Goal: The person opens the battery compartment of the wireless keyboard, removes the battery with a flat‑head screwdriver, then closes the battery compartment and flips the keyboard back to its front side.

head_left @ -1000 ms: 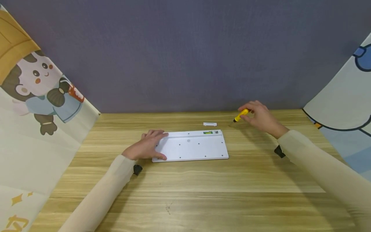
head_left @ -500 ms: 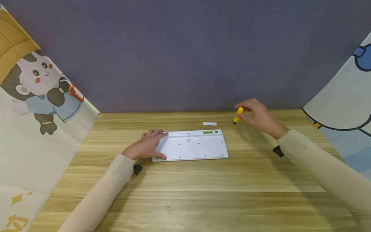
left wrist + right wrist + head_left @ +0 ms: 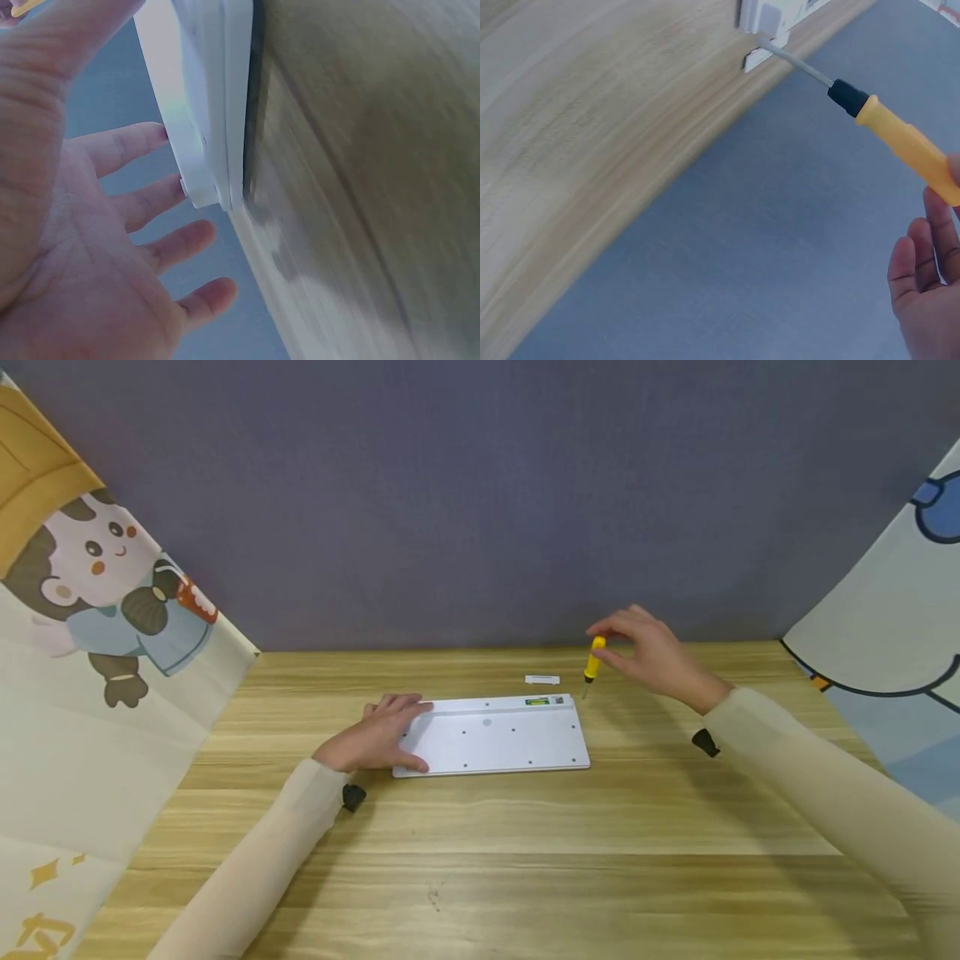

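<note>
A white keyboard (image 3: 495, 747) lies face down on the table, its underside dotted with small dark spots. In a slot by its far right corner sits a green battery (image 3: 537, 701). My left hand (image 3: 378, 735) rests over the keyboard's left end, thumb near the front edge; in the left wrist view the fairly straight fingers reach its edge. My right hand (image 3: 652, 656) pinches the yellow handle of a screwdriver (image 3: 904, 142), shaft pointing down just beyond the keyboard's far right corner. Behind the keyboard lies a small white battery cover (image 3: 542, 680).
The wood-grain table (image 3: 480, 827) ends at a dark grey-blue partition (image 3: 480, 510) close behind the battery cover. Printed cartoon panels (image 3: 112, 610) flank both sides. A black wrist device (image 3: 706, 742) shows below the right sleeve.
My right hand has carried the screwdriver leftward, closer to the keyboard's far right corner, and turned it more upright. The left hand and the keyboard have barely moved.
</note>
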Demonstrator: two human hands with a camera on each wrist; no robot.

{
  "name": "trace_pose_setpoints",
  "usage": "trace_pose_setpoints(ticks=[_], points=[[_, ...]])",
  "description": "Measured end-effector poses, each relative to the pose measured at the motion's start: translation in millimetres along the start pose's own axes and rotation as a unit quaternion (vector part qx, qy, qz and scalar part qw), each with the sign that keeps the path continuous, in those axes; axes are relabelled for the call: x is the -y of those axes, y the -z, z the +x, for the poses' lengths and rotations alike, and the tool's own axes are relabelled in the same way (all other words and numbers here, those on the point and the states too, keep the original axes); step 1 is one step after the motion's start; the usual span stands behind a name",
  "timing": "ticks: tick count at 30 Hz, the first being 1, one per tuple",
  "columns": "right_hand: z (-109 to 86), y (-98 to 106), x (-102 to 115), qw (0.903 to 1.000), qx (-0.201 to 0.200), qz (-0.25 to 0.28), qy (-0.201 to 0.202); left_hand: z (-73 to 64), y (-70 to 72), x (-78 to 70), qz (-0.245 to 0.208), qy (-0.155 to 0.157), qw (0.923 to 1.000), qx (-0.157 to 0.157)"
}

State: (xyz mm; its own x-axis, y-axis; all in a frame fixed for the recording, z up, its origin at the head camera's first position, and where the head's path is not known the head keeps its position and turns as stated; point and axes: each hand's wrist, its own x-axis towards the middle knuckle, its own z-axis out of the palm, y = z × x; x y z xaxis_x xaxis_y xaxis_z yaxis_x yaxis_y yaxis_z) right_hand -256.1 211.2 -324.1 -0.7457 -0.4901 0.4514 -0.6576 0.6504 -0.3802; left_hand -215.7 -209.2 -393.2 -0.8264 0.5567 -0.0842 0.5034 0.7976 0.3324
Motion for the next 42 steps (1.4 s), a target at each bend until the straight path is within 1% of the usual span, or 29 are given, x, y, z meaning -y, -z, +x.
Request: trace_pose_setpoints(ticks=[8, 12, 20, 25, 34, 42], points=[[9.1, -4, 10, 0.9993, -0.003, 0.012, 0.034, -2.8, 0.7, 2.8, 0.000, 0.013, 0.9999, 0.001], [13.1, -8, 15, 0.9986, -0.005, 0.014, 0.051, -3.8, 0.9, 3.9, 0.010, 0.014, 0.9999, 0.001], [20.1, -16, 25, 0.9971, -0.006, 0.021, 0.073, -3.6, -0.4, 6.2, 0.009, 0.014, 0.9999, 0.003], [21.9, -19, 27, 0.9969, 0.002, 0.028, 0.073, -4.1, -0.9, 7.2, 0.007, 0.014, 0.9999, 0.002], [22.0, -20, 27, 0.9976, 0.020, 0.028, 0.060, -3.6, -0.1, 6.2, 0.005, 0.015, 0.9999, 0.003], [22.9, -19, 26, 0.9972, 0.031, 0.026, 0.063, -3.3, -0.3, 5.2, 0.007, 0.014, 0.9999, 0.002]])
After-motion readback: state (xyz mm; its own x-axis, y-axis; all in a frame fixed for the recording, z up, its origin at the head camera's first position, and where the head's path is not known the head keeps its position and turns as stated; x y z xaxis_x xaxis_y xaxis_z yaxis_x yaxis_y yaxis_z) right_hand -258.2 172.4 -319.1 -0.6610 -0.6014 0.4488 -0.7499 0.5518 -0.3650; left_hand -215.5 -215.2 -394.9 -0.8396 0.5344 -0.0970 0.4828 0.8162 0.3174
